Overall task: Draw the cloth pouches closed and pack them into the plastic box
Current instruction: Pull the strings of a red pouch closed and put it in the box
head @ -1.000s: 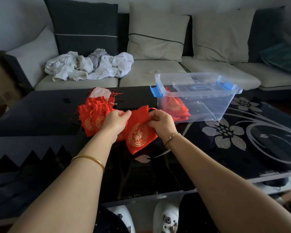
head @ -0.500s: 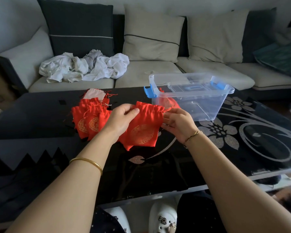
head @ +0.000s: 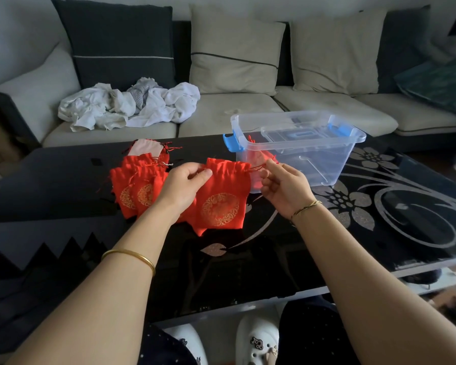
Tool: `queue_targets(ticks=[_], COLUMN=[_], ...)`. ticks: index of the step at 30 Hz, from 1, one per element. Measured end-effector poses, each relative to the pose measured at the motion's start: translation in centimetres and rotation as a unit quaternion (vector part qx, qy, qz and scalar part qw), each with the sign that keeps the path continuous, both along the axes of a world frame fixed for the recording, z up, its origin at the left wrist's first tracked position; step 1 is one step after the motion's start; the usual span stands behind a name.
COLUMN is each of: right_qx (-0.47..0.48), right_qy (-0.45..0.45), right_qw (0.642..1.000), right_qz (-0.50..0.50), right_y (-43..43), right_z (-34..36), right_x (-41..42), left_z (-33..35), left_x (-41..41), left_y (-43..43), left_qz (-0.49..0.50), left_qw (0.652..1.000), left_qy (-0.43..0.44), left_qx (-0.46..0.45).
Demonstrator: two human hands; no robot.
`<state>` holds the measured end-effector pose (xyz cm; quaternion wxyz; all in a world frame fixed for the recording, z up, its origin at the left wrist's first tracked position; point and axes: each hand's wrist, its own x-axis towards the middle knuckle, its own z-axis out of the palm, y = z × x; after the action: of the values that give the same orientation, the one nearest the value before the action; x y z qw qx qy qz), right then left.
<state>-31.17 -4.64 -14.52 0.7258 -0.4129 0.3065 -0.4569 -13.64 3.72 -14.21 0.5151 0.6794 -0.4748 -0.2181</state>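
One red pouch [head: 223, 198] is in hand, held over the black table [head: 50, 180] between the pile of loose pouches [head: 134, 185] on the left and the plastic box [head: 313, 164] on the right. The left hand [head: 184, 183] pinches the left end of the gathered mouth between thumb and fingers. The right hand [head: 284, 188], fingers curled, pinches the drawstring [head: 257, 168] where it leaves the right end of the mouth.

Step judged: drawing the pouch closed. The mouth is puckered but appears not fully cinched. The next move calls for a pull on the cord to the right while the left hand anchors the hem, then a short carry over the box rim. One packed pouch [head: 261, 158] already lies inside the box at its left end.

Orientation: the mouth points away from the person toward the sofa and the base toward the person, so the long axis runs near to far, slightly tilted, with the gold emblem face up. Whether the base touches the table cannot be told
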Motion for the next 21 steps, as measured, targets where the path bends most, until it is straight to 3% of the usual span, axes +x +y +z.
queue_targets(ticks=[10,17,21], right_qx=[-0.032,-0.07,-0.12], right_qy=[0.064,0.091,0.16], right_qw=[0.994,0.992,0.977], right_qz=[-0.083,-0.057,-0.075], right_y=[-0.4,-0.2,-0.5], right_z=[0.1,0.3,0.0], right_x=[0.7,0.3,0.0], left_z=[0.8,0.7,0.5], left_x=[0.1,1.2,2.3], left_y=[0.7,1.1,1.4], left_qz=[-0.013,0.042,0.067], left_qw=[0.996,0.998,0.997], left_qy=[-0.084,-0.05,-0.025], left_qx=[0.004,-0.009,-0.02])
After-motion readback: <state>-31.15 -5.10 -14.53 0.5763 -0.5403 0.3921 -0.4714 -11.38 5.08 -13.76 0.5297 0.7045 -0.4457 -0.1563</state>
